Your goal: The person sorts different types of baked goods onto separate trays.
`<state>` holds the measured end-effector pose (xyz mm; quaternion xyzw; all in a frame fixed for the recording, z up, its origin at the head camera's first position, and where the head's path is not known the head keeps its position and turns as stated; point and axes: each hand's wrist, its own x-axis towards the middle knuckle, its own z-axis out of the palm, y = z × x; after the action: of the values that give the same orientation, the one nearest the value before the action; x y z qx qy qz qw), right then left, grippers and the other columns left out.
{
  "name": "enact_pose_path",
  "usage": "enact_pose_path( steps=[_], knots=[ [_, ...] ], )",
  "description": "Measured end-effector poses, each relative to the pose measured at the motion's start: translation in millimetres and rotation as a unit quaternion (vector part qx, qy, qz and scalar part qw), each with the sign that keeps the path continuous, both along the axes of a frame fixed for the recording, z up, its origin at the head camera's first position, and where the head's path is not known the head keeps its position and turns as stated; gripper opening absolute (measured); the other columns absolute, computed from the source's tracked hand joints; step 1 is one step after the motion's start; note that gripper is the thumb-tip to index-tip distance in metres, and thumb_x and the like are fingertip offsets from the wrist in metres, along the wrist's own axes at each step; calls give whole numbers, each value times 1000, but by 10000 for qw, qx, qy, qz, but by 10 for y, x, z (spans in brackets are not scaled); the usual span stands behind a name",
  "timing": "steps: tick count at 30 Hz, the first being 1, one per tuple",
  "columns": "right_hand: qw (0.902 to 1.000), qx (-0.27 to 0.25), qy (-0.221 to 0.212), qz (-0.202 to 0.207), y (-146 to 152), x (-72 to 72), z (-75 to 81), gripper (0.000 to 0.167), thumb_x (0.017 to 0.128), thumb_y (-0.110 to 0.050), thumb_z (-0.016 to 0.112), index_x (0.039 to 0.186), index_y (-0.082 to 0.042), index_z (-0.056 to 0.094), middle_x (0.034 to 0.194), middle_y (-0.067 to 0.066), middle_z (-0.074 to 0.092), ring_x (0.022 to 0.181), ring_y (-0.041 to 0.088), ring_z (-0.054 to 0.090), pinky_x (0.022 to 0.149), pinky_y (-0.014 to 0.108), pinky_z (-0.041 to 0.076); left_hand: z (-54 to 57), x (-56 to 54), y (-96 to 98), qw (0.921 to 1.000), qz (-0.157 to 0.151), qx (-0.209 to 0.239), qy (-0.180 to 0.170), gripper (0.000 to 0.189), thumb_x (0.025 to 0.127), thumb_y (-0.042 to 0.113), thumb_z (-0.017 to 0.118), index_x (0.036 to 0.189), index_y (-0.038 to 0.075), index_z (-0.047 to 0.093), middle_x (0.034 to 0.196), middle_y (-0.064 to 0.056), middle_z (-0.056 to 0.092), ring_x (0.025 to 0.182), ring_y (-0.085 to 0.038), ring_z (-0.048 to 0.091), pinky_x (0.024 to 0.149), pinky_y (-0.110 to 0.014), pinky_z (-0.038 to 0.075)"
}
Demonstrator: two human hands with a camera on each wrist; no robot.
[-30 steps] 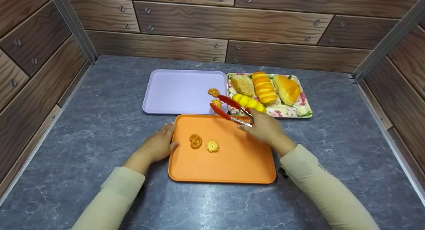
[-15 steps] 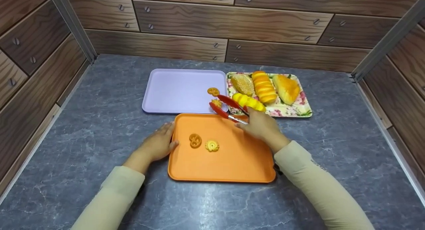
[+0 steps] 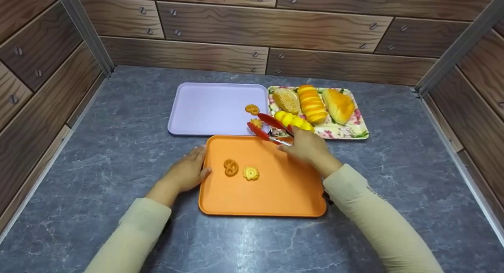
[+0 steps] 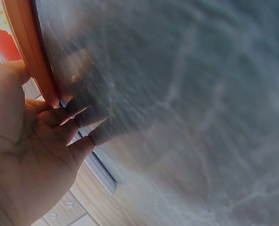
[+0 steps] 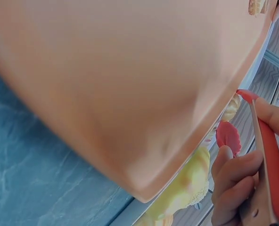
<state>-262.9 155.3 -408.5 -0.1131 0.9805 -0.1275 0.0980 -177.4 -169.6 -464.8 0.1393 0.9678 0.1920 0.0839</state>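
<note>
My right hand [image 3: 311, 149] holds red-tipped metal tongs [image 3: 258, 131], whose two spread tips lie about a flower-shaped cookie [image 3: 257, 122] at the right end of the purple tray [image 3: 212, 133]. A pretzel-shaped cookie [image 3: 252, 109] lies just behind it. With fingers extended along the outer left side, my left hand [image 3: 187, 170] rests against the orange tray [image 3: 283, 194], thumb at its rim. On that tray sit another pretzel-shaped cookie [image 3: 231, 168] and a round yellow cookie [image 3: 251, 173]. In the right wrist view, a red tongs tip [image 5: 228, 137] shows beyond the tray edge.
A floral tray [image 3: 342, 132] at the back right bears a seeded bun [image 3: 287, 101], a ridged loaf [image 3: 313, 105], a golden bread [image 3: 339, 106] and a yellow segmented piece [image 3: 294, 121]. Wood-patterned walls [image 3: 220, 26] enclose the grey marbled tabletop [image 3: 126, 103].
My right hand and forearm have shifted slightly forward and left, while the tongs' tips stay around the flower-shaped cookie. The left hand and the trays hold their places.
</note>
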Motion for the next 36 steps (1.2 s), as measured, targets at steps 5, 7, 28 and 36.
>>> enact_pose_path(
  steps=[5, 7, 28, 36],
  knots=[
    [9999, -80, -59, -52, 6, -3, 0, 89, 81, -57, 65, 146, -2, 36, 132, 22, 53, 112, 40, 54, 92, 55, 43, 2, 0, -4, 10000, -18, 38, 43, 67, 99, 29, 50, 148, -6, 21, 151, -24, 24, 139, -39, 22, 111, -50, 20],
    [9999, -138, -61, -80, 10, -5, -3, 90, 81, -58, 65, 146, -2, 36, 132, 22, 53, 113, 40, 53, 92, 55, 42, 5, 0, -3, 10000, -19, 39, 39, 67, 99, 29, 50, 148, -6, 21, 151, -24, 24, 139, -39, 22, 111, -50, 20],
    [9924, -1102, 539, -42, 68, 86, -26, 119, 74, -75, 58, 151, 4, 11, 114, 14, 60, 103, 32, 56, 91, 50, 44, 0, -3, -6, 10000, 13, 26, 17, 68, 99, 30, 51, 149, -5, 21, 151, -24, 25, 139, -39, 22, 111, -50, 21],
    [9917, -1093, 630, 235, 121, 184, -33, 113, 75, -70, 63, 151, 1, 17, 130, 19, 52, 118, 39, 49, 96, 55, 40, 13, 3, -4, 10000, 36, 41, -19, 68, 99, 30, 51, 149, -4, 21, 151, -24, 25, 139, -38, 22, 111, -50, 22]
  ],
)
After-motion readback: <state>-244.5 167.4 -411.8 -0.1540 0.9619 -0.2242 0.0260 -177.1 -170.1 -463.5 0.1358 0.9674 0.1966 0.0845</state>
